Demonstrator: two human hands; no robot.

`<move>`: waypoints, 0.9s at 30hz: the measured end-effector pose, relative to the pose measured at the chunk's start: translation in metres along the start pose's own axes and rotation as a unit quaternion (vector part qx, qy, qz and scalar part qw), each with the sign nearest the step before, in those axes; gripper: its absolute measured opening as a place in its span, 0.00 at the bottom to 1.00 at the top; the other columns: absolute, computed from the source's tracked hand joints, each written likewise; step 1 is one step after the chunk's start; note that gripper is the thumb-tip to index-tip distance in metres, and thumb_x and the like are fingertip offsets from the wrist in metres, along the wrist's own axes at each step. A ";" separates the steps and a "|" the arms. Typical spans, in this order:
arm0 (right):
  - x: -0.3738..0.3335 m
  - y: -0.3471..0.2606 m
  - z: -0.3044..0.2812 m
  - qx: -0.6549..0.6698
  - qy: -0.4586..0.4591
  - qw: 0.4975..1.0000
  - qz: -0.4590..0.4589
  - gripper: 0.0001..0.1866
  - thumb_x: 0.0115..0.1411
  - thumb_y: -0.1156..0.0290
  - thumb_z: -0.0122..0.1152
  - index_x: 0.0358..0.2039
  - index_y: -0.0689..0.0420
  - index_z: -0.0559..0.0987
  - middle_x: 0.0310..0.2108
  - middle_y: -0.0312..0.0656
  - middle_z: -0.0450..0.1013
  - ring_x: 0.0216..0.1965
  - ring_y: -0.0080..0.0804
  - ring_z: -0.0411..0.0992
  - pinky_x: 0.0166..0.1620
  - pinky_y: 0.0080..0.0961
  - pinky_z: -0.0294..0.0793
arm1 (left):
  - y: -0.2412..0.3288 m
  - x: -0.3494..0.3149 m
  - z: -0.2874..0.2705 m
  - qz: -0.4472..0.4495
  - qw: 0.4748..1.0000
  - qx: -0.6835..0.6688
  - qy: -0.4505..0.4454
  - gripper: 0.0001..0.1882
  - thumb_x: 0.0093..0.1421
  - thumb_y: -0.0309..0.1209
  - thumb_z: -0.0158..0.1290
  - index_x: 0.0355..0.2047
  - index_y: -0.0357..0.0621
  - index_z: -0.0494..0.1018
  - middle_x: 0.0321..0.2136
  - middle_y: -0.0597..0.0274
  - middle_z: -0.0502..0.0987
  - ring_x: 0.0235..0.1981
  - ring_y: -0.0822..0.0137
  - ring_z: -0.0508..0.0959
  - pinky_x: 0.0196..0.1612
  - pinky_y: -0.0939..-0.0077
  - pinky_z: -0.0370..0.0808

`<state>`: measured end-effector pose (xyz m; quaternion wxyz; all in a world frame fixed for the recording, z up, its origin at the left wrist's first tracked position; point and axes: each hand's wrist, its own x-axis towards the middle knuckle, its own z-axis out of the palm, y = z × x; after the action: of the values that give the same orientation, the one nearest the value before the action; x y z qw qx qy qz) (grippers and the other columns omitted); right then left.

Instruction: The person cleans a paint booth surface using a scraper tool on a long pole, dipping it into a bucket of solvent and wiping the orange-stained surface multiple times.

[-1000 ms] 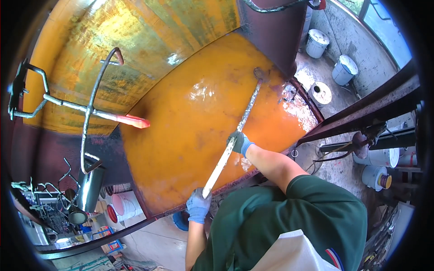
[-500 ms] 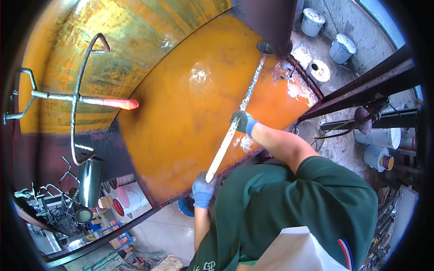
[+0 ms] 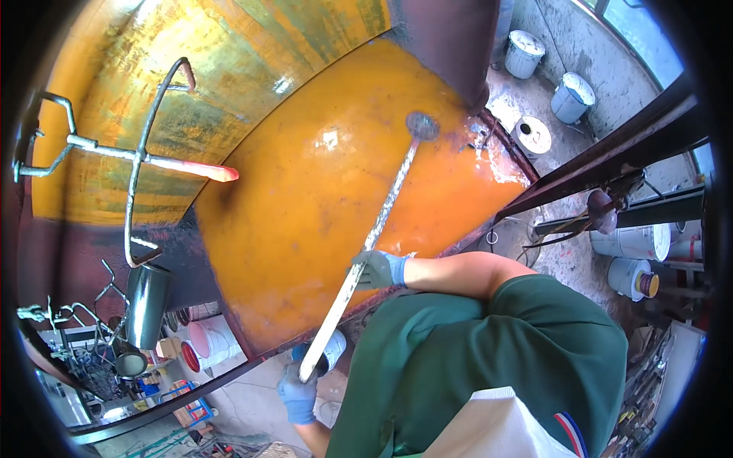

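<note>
A long, light-coloured pole [image 3: 330,319] with a round dark head [image 3: 422,127] slants across the view, its upper shaft mottled dark. My right hand [image 3: 374,270], in a blue-and-dark work glove, is closed round the middle of the shaft. At the near end, my left hand [image 3: 296,389], gloved alike, grips the pole's butt. The head is over or on the glossy orange surface [image 3: 290,206] of a large, dark-rimmed vessel; whether it dips in, I cannot tell. No other thing is in either hand.
At left hangs a bent metal frame [image 3: 136,183] with a red-tipped rod over the vessel. A yellow, stained curved panel [image 3: 229,69] rises behind. Dark steel beams [image 3: 603,160] cross at right, near white buckets [image 3: 525,53]. A blue bucket [image 3: 333,349] stands beside my left hand.
Both hands have drawn the pole toward me and to the left. Its round head has come away from the far dark column, nearer over the orange surface.
</note>
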<state>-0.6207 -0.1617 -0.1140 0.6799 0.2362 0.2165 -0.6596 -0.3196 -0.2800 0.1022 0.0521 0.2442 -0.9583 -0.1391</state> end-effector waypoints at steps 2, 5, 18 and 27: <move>0.000 0.013 0.001 0.006 -0.031 0.999 0.011 0.09 0.57 0.66 0.58 0.35 0.57 0.73 0.35 0.45 0.76 0.41 0.43 0.76 0.50 0.48 0.74 | -0.001 -0.005 -0.012 -0.008 0.999 0.040 -0.017 0.13 0.46 0.31 0.61 0.33 0.43 0.73 0.24 0.52 0.74 0.26 0.48 0.75 0.30 0.56 0.72; -0.003 0.021 0.002 0.020 0.006 0.999 0.029 0.07 0.57 0.67 0.57 0.33 0.56 0.74 0.34 0.45 0.76 0.40 0.43 0.76 0.50 0.48 0.75 | -0.001 -0.003 -0.025 -0.026 0.998 0.039 -0.031 0.12 0.46 0.30 0.61 0.32 0.43 0.74 0.25 0.51 0.75 0.27 0.47 0.76 0.30 0.56 0.72; -0.007 0.003 -0.032 0.083 0.092 0.992 -0.030 0.09 0.54 0.67 0.58 0.34 0.56 0.73 0.32 0.43 0.74 0.36 0.42 0.74 0.47 0.46 0.75 | -0.006 0.022 0.030 0.023 0.994 -0.079 -0.073 0.10 0.47 0.32 0.60 0.29 0.41 0.75 0.27 0.48 0.77 0.29 0.46 0.76 0.32 0.57 0.73; 0.013 -0.021 -0.089 0.100 0.036 0.989 -0.101 0.08 0.55 0.70 0.55 0.35 0.57 0.72 0.32 0.45 0.73 0.36 0.42 0.74 0.44 0.45 0.76 | -0.005 0.030 0.081 0.045 0.995 -0.063 -0.069 0.14 0.45 0.33 0.62 0.31 0.40 0.77 0.27 0.47 0.77 0.29 0.48 0.78 0.34 0.59 0.75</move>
<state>-0.6396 -0.1183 -0.1933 0.5745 0.3034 0.1960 -0.7345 -0.3573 -0.2792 0.0242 0.0073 0.1874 -0.9588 -0.2135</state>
